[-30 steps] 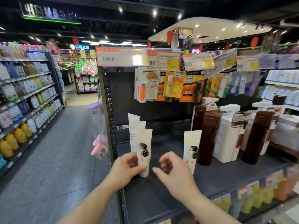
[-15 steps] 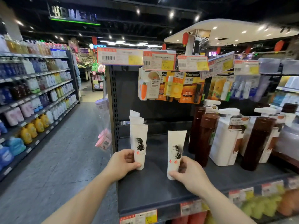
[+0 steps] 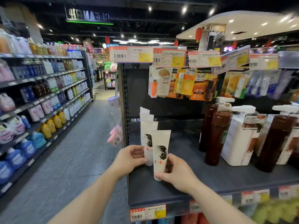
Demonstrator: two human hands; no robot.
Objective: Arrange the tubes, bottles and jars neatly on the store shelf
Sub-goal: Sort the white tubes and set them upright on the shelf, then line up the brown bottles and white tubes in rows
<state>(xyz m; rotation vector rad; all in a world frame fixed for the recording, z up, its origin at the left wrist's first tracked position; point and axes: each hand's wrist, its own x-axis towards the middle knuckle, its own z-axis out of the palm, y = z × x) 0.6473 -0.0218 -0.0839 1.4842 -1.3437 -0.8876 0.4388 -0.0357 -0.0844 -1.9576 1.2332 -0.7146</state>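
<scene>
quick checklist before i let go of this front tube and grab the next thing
1. Right hand grips the front white tube near its base: ok.
2. Left hand holds the tube behind steady: ok.
3. Front tube upright: not ok, it tilts slightly.
4. Front tube's cap resting flat on the grey shelf: cannot tell, fingers hide it.
5. Front tube in line with the row of white tubes: not ok, it sits a little to the right.
6. Brown bottle clear of the tubes: ok, a wide gap.
</scene>
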